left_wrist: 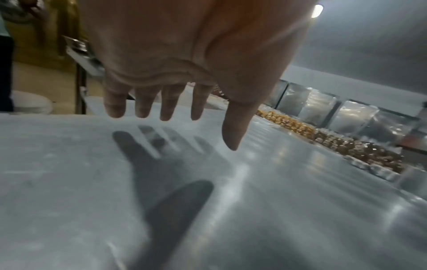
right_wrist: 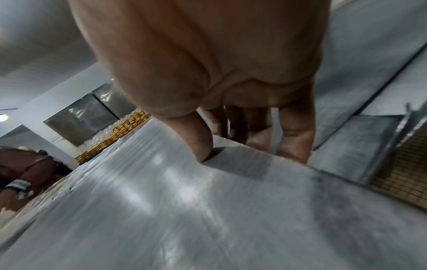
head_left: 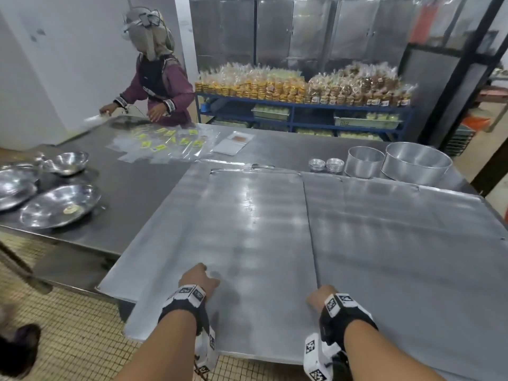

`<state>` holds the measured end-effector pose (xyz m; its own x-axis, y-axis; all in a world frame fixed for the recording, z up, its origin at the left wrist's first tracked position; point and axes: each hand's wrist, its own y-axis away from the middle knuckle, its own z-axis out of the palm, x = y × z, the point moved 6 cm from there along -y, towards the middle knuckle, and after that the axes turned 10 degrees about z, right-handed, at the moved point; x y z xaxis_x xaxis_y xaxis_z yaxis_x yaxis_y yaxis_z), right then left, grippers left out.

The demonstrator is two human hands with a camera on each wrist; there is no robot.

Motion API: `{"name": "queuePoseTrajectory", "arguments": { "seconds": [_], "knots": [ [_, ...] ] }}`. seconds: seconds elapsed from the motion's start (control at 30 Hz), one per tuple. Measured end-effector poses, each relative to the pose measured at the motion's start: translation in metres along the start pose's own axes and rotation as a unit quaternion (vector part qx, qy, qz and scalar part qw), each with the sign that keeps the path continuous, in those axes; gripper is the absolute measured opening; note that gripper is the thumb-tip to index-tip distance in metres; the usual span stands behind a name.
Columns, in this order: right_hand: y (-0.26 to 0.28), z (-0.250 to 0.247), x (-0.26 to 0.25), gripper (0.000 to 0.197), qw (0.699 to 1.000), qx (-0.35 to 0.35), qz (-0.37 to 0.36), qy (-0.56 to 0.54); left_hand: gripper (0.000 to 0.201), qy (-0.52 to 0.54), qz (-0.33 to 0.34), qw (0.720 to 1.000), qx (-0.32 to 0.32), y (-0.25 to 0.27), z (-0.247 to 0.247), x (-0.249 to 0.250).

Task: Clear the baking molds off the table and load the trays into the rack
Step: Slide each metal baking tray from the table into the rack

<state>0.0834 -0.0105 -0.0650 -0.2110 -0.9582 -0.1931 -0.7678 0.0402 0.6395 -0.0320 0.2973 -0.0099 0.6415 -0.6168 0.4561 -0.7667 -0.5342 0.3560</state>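
— Left hand (left_wrist: 184,54), what's it doing?
— Hovering just over the top tray (head_left: 247,229), fingers (left_wrist: 143,106) straight and spread, thumb out to the side. Its shadow falls on the metal under it, and it holds nothing.

— And the right hand (head_left: 319,296)?
— At the tray's right edge, near the front corner. In the wrist view the thumb (right_wrist: 198,138) presses on the top face while the other fingers curl down over the edge, so it pinches that tray.

— Where do the trays lie?
— Flat on the steel table (head_left: 132,188), in an overlapping pile. The top one juts past the table's near edge over the tiled floor (head_left: 77,325). Another tray (head_left: 412,243) lies just to its right, and a lower one shows at the left.

— The baking molds?
— At the table's far right: two big round pans (head_left: 416,162) side by side, with two stacks of small round molds (head_left: 325,165) just left of them.

— Anything else?
— Shiny metal bowls (head_left: 59,206) at the left end, clear bags with yellow labels (head_left: 165,141) farther back, and a second person (head_left: 156,78) at the far end. Behind them, a blue shelf (head_left: 302,105) piled with bagged baked goods.
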Motion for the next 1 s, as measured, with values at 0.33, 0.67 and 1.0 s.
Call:
{"name": "queuePoseTrajectory", "arguments": {
  "seconds": [0.33, 0.67, 1.0],
  "knots": [
    [0.035, -0.01, 0.024, 0.038, 0.992, 0.058, 0.041, 0.106, 0.091, 0.024, -0.185, 0.983, 0.004, -0.001, -0.005, -0.11],
    [0.078, -0.004, 0.052, 0.038, 0.985, 0.116, 0.117, -0.058, 0.073, 0.108, -0.161, 0.981, -0.03, 0.014, -0.002, -0.117],
    [0.122, 0.008, 0.11, 0.041, 0.984, 0.108, 0.145, -0.008, 0.112, 0.011, -0.118, 0.991, -0.06, 0.027, 0.022, -0.108]
  ]
}}
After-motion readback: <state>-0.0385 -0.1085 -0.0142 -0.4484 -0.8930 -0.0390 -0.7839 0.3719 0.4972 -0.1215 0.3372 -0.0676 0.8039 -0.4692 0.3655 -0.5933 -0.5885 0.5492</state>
